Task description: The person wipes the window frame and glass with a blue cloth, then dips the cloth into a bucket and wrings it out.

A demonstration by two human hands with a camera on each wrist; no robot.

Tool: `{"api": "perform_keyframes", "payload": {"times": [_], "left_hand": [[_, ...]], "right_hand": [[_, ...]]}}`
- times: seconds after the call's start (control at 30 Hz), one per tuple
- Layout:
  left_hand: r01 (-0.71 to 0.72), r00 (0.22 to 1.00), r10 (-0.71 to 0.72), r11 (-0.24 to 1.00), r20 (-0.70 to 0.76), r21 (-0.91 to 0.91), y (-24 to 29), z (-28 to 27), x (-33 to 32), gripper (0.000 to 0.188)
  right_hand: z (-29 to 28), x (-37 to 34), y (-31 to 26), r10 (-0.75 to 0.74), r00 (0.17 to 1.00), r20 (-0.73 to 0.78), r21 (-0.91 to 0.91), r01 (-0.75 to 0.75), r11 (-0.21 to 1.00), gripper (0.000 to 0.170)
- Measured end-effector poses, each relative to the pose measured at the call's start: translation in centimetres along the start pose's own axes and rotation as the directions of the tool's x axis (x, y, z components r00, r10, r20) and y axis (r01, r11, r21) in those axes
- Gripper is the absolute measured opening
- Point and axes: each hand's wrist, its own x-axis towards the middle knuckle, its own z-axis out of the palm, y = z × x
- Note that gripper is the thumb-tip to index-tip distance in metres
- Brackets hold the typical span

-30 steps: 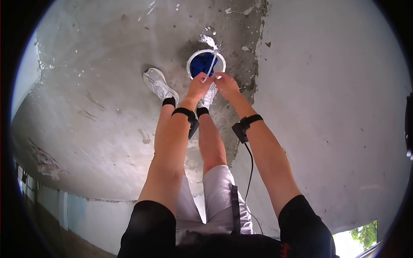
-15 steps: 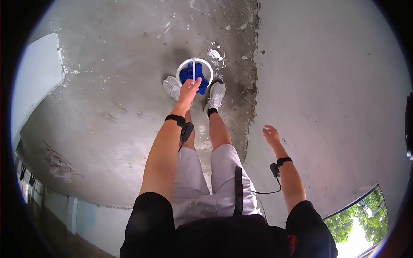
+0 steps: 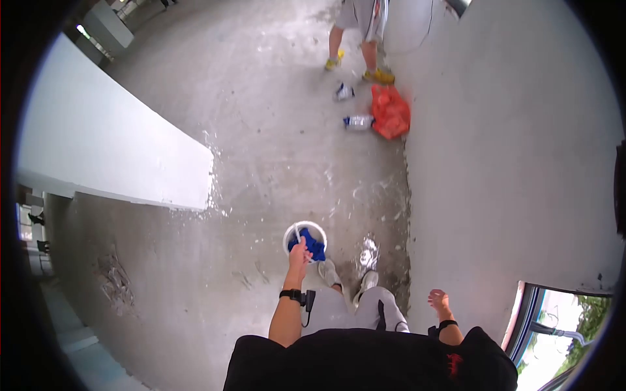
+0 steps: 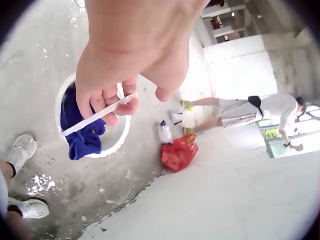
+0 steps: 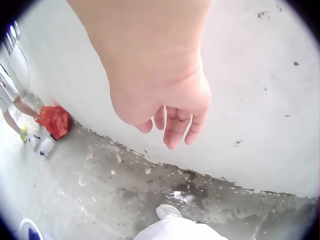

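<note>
We are seeing the white bucket (image 4: 123, 136) just ahead of the shoes (image 3: 328, 272) — on the floor (image 3: 261, 176) or lifted, we cannot tell — with blue cloth (image 4: 82, 143) drooping over its edge. Our left hand (image 3: 299, 254) is gripping the handle (image 4: 98, 115); we are judging the load light, the cloth soft, the handle's middle steadiest. Our right hand (image 3: 439, 300) is hanging loosely bent, holding nothing, on the wall (image 3: 495, 163) side. Farther off, a red bag (image 3: 390, 112) is showing near another person (image 4: 240, 111).

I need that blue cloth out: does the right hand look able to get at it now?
Probably yes, by reaching across: the right hand is empty, and the blue cloth overhangs the bucket rim.
</note>
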Motion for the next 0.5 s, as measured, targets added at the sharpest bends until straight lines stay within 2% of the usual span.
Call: {"api": "perform_keyframes", "payload": {"times": [0.03,0.07,0.1,0.13,0.17,0.23,0.37,0.4,0.43,0.5], "left_hand": [[-0.025,1.0,0.023,0.996,-0.021,-0.089,2.2,-0.4,-0.4,0.044],[0.01,1.0,-0.008,0.989,0.009,-0.15,3.7,-2.0,0.4,0.045],[0.011,0.999,-0.021,0.98,-0.05,-0.196,5.1,-2.6,-0.4,0.045],[0.013,0.996,-0.03,0.978,-0.078,-0.209,6.7,-3.6,-0.9,0.046],[0.022,0.999,-0.028,0.984,-0.029,-0.179,7.6,-5.6,-0.2,0.049],[0.028,0.997,-0.039,0.989,-0.07,-0.148,10.2,-7.5,-0.4,0.05],[0.025,0.984,-0.042,0.995,-0.175,-0.1,14.3,-10.3,1.0,0.054],[0.032,0.974,-0.051,0.995,-0.222,-0.091,15.6,-10.4,0.8,0.055],[0.035,0.967,-0.062,0.993,-0.248,-0.109,16.6,-10.9,1.5,0.055],[0.051,0.948,-0.098,0.986,-0.303,-0.16,18.1,-11.9,3.1,0.055]], "right_hand": [[1.7,-1.0,-4.3,-0.063,0.998,0.031,-0.062,0.065,0.996,0.022],[3.2,-0.5,-6.6,-0.234,0.97,0.073,-0.034,0.237,0.971,0.025],[4.4,-0.7,-8.6,-0.34,0.937,0.083,0.01,0.341,0.94,0.028],[5.5,-2.0,-10.4,-0.363,0.929,0.071,0.02,0.362,0.932,0.028],[6.7,-2.9,-13.0,-0.39,0.917,0.084,-0.008,0.392,0.92,0.028],[8.0,-2.8,-17.1,-0.414,0.905,0.097,-0.017,0.417,0.909,0.027],[8.0,0.3,-18.6,-0.312,0.949,0.051,0.025,0.311,0.95,0.022],[7.6,3.2,-17.7,-0.2,0.977,0.075,0.103,0.192,0.976,0.019],[7.0,5.4,-17.2,-0.087,0.993,0.079,0.015,0.086,0.996,0.018],[6.1,8.3,-18.3,0.105,0.993,0.056,-0.041,-0.103,0.994,0.021]]}}
